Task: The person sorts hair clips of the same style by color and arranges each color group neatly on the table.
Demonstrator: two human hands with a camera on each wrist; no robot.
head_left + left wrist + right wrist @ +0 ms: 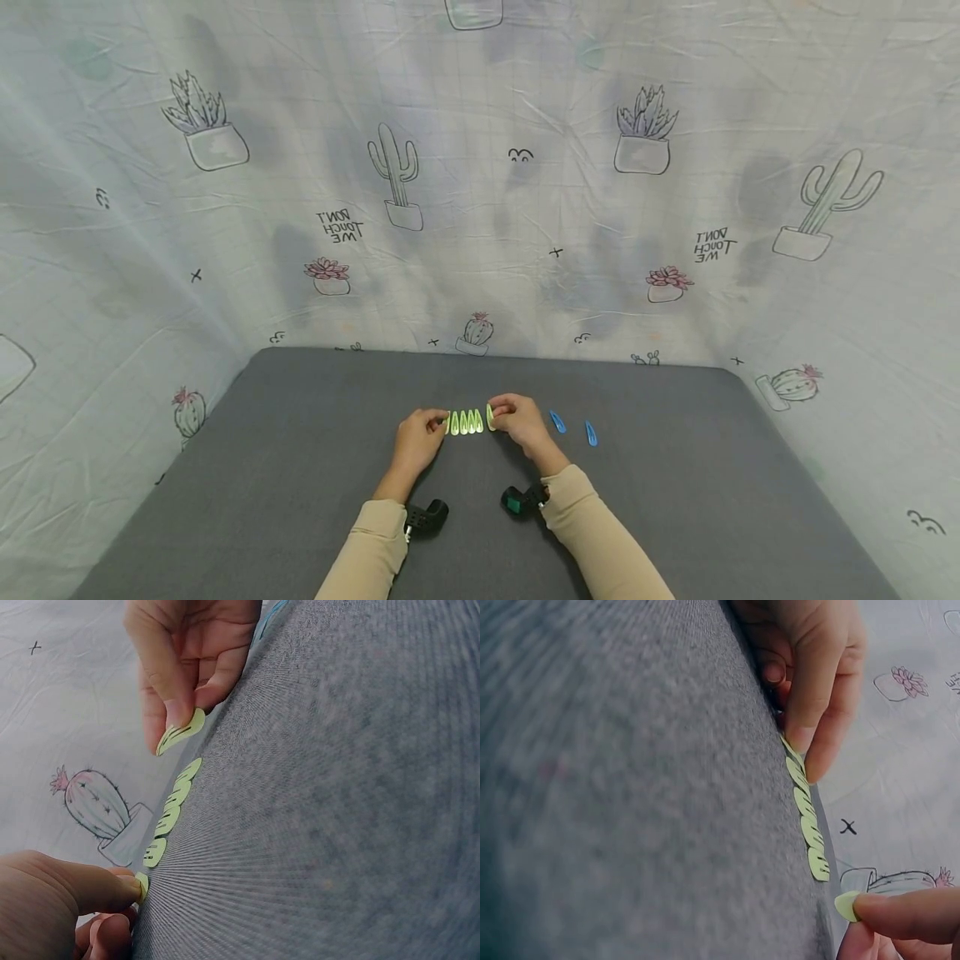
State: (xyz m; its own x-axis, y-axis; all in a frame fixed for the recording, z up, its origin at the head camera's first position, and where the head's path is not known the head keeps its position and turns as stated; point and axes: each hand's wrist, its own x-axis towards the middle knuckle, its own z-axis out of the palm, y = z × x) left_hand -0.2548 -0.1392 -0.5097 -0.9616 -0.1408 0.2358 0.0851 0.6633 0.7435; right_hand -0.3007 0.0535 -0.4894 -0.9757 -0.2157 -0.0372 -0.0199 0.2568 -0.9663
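Note:
Several yellow-green snap hair clips [463,422] lie side by side in a short row on the grey table. At the row's left end, my left hand [418,437] pinches the outermost clip [142,887] between thumb and finger; the fingers cover part of it. My right hand [520,419] grips another yellow-green clip [180,733] by thumb and fingertips, just right of the row and apart from it. In the right wrist view that clip [847,907] shows only its rounded end. Two blue snap hair clips [557,422] rest to the right of my right hand, slightly tilted.
The grey cloth-covered table [300,492] runs back to a pale curtain [480,208] printed with cacti and potted plants, which also encloses both sides. A black camera mount [427,518] sits on my left wrist, another black mount [522,502] on my right.

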